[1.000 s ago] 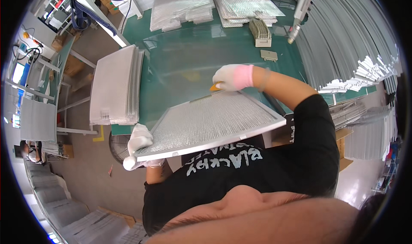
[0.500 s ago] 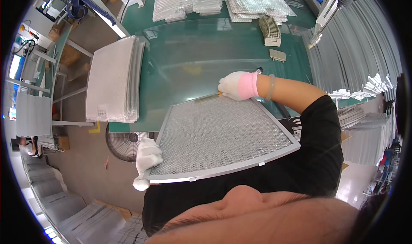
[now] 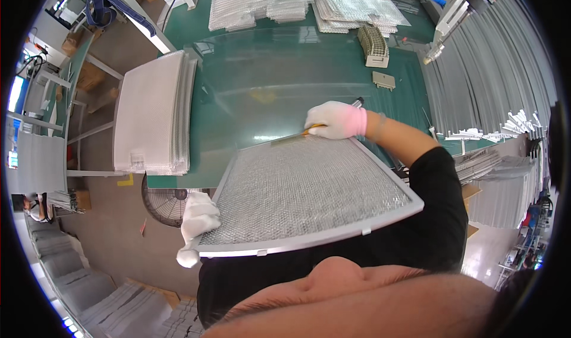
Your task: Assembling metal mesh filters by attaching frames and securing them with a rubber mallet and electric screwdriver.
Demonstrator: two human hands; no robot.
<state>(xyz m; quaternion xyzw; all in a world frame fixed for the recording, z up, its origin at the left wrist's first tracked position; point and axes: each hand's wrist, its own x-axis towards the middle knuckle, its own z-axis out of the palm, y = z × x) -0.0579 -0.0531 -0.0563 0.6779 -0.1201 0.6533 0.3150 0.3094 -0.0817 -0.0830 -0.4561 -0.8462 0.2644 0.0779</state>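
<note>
A metal mesh filter panel [image 3: 303, 189] in a pale frame lies tilted in front of me, its far edge over the green table and its near edge by my body. My left hand [image 3: 200, 216], in a white glove, is closed round its near left corner. At the far edge my right hand [image 3: 336, 121], in a white glove with a pink cuff, is closed on a slim tool. The tool's yellow part [image 3: 314, 128] shows by the fingers, and a dark rounded end [image 3: 357, 102] sticks out behind the hand. The fist hides the middle of the tool.
White mesh sheets [image 3: 151, 115] are stacked at the table's left edge, with a floor fan [image 3: 163, 204] below. Bubble-wrapped stacks [image 3: 259, 5] lie at the back. A beige ridged block [image 3: 373, 45] and small plate [image 3: 383, 80] lie right of centre. Upright panels [image 3: 488, 76] line the right.
The panel has shifted slightly, its near left corner moving left with my left hand and its near right corner moving right. My right hand has turned a little, showing more of the tool's yellow part.
</note>
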